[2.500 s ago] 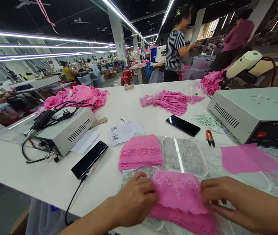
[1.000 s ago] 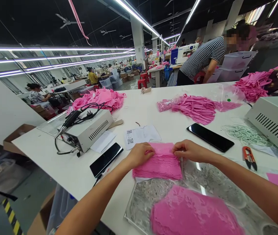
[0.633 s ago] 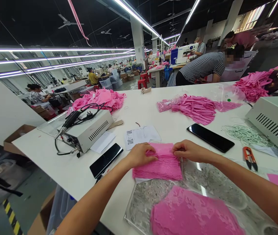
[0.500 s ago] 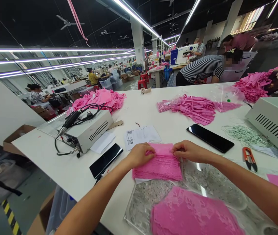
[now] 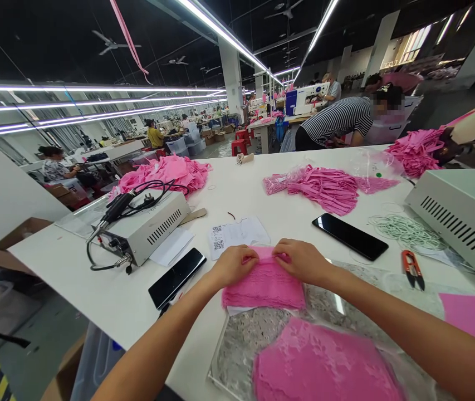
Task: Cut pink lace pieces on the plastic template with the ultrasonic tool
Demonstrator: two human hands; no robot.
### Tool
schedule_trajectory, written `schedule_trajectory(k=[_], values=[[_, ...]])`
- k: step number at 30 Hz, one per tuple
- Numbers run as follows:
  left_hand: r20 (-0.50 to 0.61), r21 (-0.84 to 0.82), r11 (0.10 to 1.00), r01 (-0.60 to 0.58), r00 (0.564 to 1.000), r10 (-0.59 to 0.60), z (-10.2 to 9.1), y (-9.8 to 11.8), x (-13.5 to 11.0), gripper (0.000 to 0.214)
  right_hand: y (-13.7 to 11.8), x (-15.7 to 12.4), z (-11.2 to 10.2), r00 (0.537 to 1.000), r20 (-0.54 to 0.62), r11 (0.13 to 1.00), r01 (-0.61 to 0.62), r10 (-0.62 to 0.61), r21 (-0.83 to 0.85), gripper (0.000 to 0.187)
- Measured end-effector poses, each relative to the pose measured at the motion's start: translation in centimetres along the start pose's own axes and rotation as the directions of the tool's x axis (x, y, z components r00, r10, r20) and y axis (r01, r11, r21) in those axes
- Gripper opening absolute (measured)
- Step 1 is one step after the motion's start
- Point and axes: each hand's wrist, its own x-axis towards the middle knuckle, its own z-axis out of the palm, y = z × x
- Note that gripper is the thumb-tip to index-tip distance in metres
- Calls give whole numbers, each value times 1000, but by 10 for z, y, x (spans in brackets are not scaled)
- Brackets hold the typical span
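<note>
A stack of pink lace pieces (image 5: 264,287) lies on the white table (image 5: 95,289) in front of me. My left hand (image 5: 233,264) pinches the far left edge of the stack's top piece. My right hand (image 5: 299,260) rests curled on the far edge beside it, fingers pressed on the lace. Nearer to me, a loose pink lace piece (image 5: 324,365) lies on a clear sheet over grey lace (image 5: 254,340).
A grey machine with a black cable (image 5: 141,228), a phone (image 5: 176,277), a QR paper slip (image 5: 235,234), a second phone (image 5: 349,236), red snips (image 5: 412,268) and another machine (image 5: 463,217) sit around. Pink fabric heaps (image 5: 324,186) lie farther back. A person in stripes (image 5: 339,120) bends beyond the table.
Both hands left the near lace piece and reached to the far stack. Since half a second ago my right hand has slid left toward my left hand along the stack's far edge.
</note>
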Motion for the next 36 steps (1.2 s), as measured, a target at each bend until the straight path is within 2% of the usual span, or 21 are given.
schedule_trajectory(k=[2, 6, 8, 11, 15, 18, 19, 21, 23, 24, 27, 29, 31, 33, 36], values=[[-18, 40, 999, 6, 1000, -5, 3, 2, -1, 14, 1, 1, 2, 1000, -27, 1000, 2, -3, -25, 19], [-80, 148, 989, 22, 997, -11, 14, 2, 1, 20, 6, 0, 0, 996, -67, 998, 57, -59, -24, 20], [-127, 197, 980, 41, 992, -16, 16, -2, 2, 16, 7, -3, -5, 991, -102, 996, 89, -89, -7, 20], [-188, 235, 972, 29, 982, 16, 12, -6, -2, 24, 8, -20, -21, 979, -164, 991, 128, -121, 27, 20], [-202, 229, 964, -134, 962, 181, 4, 6, -27, 32, 5, -74, -42, 970, -208, 987, 142, -125, 69, 25], [-147, 191, 927, -322, 925, 351, 9, 27, -58, 29, -5, -129, -40, 977, -179, 986, 135, -115, 102, 23], [-128, 177, 903, -392, 900, 416, 13, 34, -69, 30, -9, -147, -36, 981, -160, 982, 135, -114, 130, 22], [-108, 186, 820, -542, 818, 565, 21, 45, -90, 30, -19, -176, -24, 988, -81, 976, 145, -134, 163, 24], [-45, 196, 780, -595, 789, 613, 27, 53, -105, 31, -29, -193, -15, 990, 22, 977, 135, -141, 162, 26], [-8, 187, 776, -603, 789, 614, 27, 55, -111, 31, -32, -197, -12, 986, 71, 977, 136, -149, 165, 25], [79, 91, 807, -584, 812, 578, 20, 57, -118, 37, -36, -190, -13, 975, 138, 971, 149, -176, 187, 20], [94, 11, 847, -532, 843, 529, 13, 53, -113, 38, -31, -170, -15, 983, 86, 973, 144, -162, 182, 20], [29, -31, 894, -447, 894, 448, 9, 45, -102, 30, -22, -142, -16, 994, 1, 981, 112, -114, 156, 23], [-82, -20, 946, -323, 944, 321, 10, 33, -86, 21, -13, -109, -14, 996, -50, 988, 85, -79, 126, 21], [-174, 26, 983, -183, 967, 184, 16, 12, -56, 20, -4, -66, -7, 996, -75, 997, 46, -41, 70, 15]])
